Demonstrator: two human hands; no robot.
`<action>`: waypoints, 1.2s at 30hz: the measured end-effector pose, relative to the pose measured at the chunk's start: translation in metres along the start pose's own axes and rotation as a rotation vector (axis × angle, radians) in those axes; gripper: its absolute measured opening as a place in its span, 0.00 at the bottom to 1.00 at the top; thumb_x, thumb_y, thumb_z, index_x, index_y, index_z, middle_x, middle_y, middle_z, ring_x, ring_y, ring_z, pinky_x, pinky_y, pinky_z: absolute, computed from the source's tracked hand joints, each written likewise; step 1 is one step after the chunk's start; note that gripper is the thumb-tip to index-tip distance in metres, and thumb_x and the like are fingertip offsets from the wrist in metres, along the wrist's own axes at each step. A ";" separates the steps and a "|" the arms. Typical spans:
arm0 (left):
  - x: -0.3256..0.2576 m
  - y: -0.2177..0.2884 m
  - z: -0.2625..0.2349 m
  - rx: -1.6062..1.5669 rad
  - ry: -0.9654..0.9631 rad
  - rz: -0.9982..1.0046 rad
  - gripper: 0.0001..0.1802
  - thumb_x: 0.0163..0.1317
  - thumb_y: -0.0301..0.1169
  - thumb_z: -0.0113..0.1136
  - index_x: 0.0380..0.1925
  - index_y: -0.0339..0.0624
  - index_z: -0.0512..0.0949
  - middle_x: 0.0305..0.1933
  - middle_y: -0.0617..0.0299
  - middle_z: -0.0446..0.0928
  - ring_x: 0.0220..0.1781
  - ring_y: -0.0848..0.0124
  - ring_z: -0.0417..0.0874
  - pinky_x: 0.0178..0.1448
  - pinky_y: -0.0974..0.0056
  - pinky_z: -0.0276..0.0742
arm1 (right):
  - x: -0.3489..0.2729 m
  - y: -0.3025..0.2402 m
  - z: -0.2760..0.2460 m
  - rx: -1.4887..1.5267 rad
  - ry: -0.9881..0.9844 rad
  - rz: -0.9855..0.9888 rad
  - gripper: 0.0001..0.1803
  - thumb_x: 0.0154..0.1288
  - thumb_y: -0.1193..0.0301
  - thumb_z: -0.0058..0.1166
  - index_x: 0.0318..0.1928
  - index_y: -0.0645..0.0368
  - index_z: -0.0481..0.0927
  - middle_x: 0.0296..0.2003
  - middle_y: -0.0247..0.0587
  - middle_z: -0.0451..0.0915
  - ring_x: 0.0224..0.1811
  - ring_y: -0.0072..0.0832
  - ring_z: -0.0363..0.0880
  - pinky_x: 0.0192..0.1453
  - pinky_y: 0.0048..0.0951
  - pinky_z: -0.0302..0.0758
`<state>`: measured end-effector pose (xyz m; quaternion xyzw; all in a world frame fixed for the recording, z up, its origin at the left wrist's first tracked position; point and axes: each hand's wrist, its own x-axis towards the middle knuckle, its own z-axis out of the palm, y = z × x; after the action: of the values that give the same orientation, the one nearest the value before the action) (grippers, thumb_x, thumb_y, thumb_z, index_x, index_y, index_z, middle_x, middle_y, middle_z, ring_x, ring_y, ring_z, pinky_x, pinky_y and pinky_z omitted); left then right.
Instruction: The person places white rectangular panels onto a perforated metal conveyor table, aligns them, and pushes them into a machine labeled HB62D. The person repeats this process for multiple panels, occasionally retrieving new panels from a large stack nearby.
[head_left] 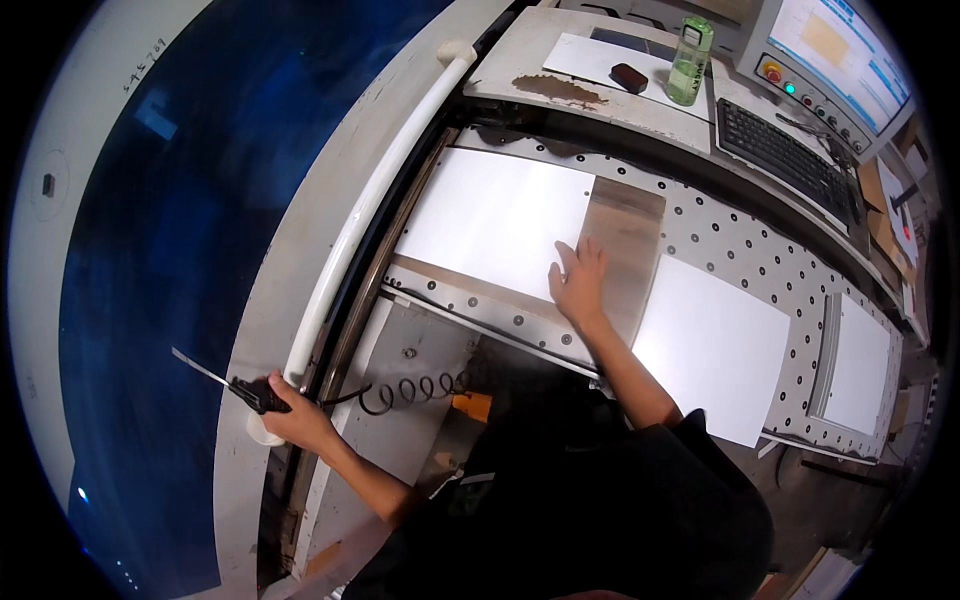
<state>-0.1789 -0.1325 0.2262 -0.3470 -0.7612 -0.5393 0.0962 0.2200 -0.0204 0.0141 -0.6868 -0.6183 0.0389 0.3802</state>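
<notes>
My left hand (290,412) is closed round a black air blow gun (258,395) with a long thin metal nozzle pointing to the upper left. A black coiled hose (415,390) runs from it toward my body. My right hand (580,285) is open, fingers spread, at the right edge of a white sheet (495,220). Whether its fingertips press on the sheet or hover just above cannot be made out. Under that sheet lies a brownish board (630,235), bare along its right side and front edge.
A second white sheet (712,340) and a smaller one (858,365) lie rightward on the perforated metal table (740,235). A white rail (372,200) borders the left. Behind stand a green bottle (688,75), a black keyboard (785,155) and a monitor (840,50).
</notes>
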 end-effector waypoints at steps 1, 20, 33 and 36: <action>0.000 -0.009 0.000 0.095 0.004 0.117 0.18 0.72 0.39 0.58 0.45 0.32 0.79 0.42 0.52 0.84 0.45 0.59 0.82 0.59 0.56 0.71 | 0.000 0.001 0.003 -0.007 0.012 -0.002 0.24 0.65 0.66 0.56 0.60 0.58 0.79 0.66 0.71 0.66 0.73 0.65 0.59 0.78 0.66 0.47; -0.100 0.037 0.193 -0.254 -0.740 0.753 0.31 0.63 0.37 0.65 0.64 0.38 0.70 0.64 0.43 0.72 0.66 0.47 0.70 0.73 0.46 0.60 | -0.034 -0.016 -0.017 -0.181 -0.064 0.080 0.36 0.65 0.57 0.58 0.66 0.70 0.70 0.68 0.68 0.65 0.76 0.64 0.53 0.78 0.71 0.39; -0.085 -0.079 0.317 0.208 -0.832 0.429 0.43 0.63 0.63 0.60 0.73 0.54 0.65 0.73 0.34 0.59 0.75 0.38 0.56 0.77 0.35 0.45 | -0.055 -0.012 -0.014 -0.128 0.000 0.142 0.26 0.67 0.62 0.59 0.59 0.65 0.80 0.72 0.65 0.59 0.78 0.63 0.47 0.78 0.69 0.40; -0.104 -0.085 0.281 0.230 -0.778 0.396 0.41 0.63 0.59 0.63 0.70 0.51 0.67 0.75 0.35 0.56 0.78 0.39 0.50 0.77 0.34 0.44 | -0.064 -0.009 -0.022 -0.173 -0.031 0.133 0.24 0.65 0.64 0.60 0.58 0.66 0.81 0.71 0.65 0.60 0.78 0.63 0.48 0.77 0.70 0.42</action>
<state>-0.0917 0.0577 -0.0043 -0.6498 -0.7147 -0.2521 -0.0578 0.2097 -0.0881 0.0078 -0.7558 -0.5783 0.0212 0.3064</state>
